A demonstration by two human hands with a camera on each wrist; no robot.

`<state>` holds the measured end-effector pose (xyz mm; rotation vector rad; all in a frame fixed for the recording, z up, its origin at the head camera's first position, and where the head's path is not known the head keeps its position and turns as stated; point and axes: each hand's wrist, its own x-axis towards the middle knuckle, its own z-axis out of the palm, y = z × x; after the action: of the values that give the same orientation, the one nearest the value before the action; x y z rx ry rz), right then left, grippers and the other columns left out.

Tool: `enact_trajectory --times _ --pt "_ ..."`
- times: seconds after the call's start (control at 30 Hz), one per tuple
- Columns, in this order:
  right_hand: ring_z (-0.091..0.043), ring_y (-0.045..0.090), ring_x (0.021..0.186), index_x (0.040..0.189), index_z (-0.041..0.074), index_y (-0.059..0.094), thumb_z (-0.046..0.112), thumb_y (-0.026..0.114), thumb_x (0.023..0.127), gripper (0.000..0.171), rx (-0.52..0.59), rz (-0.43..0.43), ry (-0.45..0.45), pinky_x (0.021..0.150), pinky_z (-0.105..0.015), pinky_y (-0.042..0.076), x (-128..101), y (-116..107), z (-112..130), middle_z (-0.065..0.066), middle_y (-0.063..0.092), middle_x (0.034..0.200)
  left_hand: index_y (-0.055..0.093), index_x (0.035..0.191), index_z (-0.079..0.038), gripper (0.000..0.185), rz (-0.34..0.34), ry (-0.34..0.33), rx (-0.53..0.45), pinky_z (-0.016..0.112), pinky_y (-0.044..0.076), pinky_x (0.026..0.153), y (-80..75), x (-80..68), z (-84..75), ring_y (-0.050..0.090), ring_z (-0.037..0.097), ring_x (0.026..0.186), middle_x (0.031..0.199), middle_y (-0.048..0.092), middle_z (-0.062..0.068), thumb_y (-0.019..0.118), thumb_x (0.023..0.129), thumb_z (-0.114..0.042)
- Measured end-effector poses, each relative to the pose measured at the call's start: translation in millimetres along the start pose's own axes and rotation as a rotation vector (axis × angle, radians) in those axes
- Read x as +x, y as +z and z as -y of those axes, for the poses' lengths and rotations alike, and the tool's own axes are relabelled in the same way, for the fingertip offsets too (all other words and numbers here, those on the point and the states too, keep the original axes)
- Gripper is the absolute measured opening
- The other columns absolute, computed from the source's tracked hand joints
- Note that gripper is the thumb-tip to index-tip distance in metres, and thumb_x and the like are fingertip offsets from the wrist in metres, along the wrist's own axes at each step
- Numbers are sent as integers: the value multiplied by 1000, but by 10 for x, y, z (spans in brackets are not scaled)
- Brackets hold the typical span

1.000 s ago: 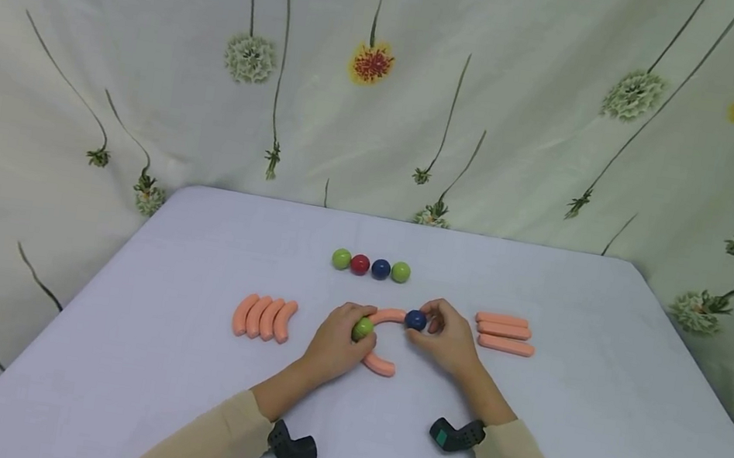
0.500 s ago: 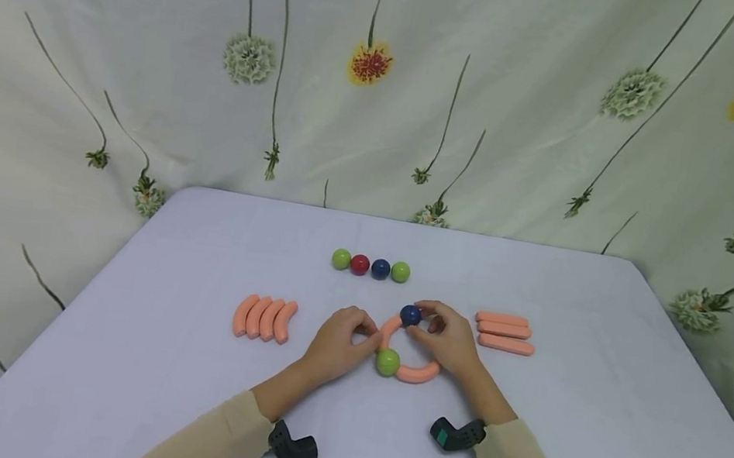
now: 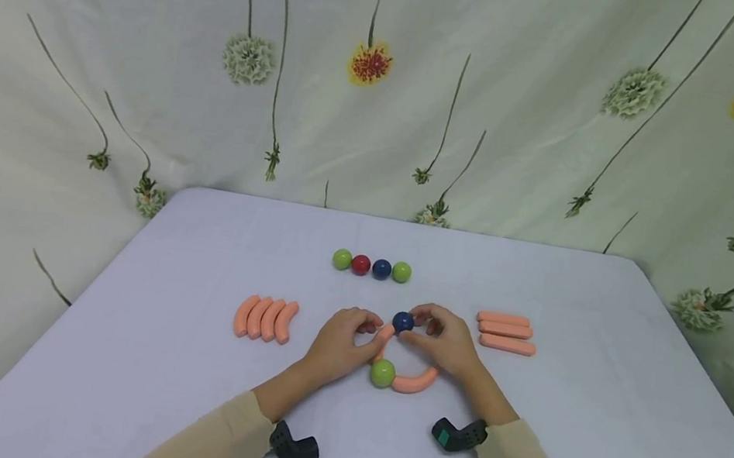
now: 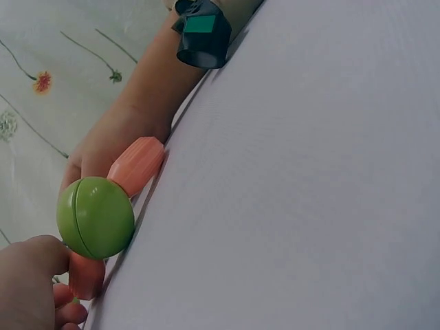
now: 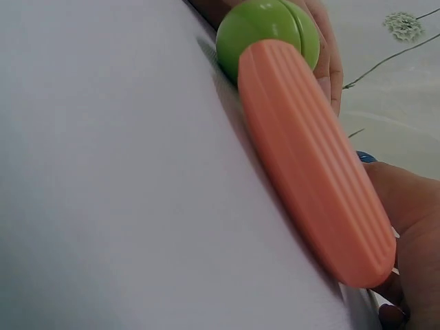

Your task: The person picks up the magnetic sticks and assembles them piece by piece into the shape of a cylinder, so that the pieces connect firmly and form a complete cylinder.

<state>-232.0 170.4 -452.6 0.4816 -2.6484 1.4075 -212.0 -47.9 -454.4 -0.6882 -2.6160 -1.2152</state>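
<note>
Two curved orange rods form an open arc on the table, with a green ball between them and a blue ball at the top end. My right hand [image 3: 450,342] pinches the blue ball [image 3: 403,322] between thumb and fingers. On the arc's left side, my left hand [image 3: 339,346] grips the upper curved rod [image 3: 386,335] just below the blue ball. The green ball [image 3: 383,373] joins that rod to the lower curved rod [image 3: 416,382], whose right end is free. In the right wrist view the lower curved rod [image 5: 313,161] fills the foreground.
Several curved orange rods [image 3: 265,318] lie side by side on the left. Three straight orange rods [image 3: 507,332] lie on the right. Behind the hands is a row of balls: green [image 3: 342,259], red [image 3: 360,264], blue [image 3: 382,269] and green [image 3: 402,271].
My left hand has let go of the green ball and taken the upper curved rod. The arc has turned, bringing the green ball nearer me. My right hand has kept the blue ball, shifting slightly left.
</note>
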Motion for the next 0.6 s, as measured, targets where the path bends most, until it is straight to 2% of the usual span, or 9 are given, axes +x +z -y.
enact_trajectory --times 0.13,0.37,0.6 --pt "-17 51 79 108 13 68 24 81 81 32 -1 15 -5 69 -31 42 -2 -1 21 2 62 93 70 109 -7 26 6 8 -7 35 47 82 -8 -2 2 56 16 91 97 65 1 70 88 -22" --pt "-17 51 80 118 11 68 14 75 83 35 -24 40 -51 70 -31 43 -3 -9 11 1 62 94 70 112 -6 30 7 11 -7 34 46 80 -7 2 12 55 15 90 93 64 -2 68 86 -20" --pt "-17 51 80 113 10 69 14 75 85 29 32 74 -74 71 -30 43 1 -3 -10 0 64 94 71 111 -8 31 11 6 -5 34 44 78 -17 7 16 52 14 86 87 60 -5 66 82 -16"
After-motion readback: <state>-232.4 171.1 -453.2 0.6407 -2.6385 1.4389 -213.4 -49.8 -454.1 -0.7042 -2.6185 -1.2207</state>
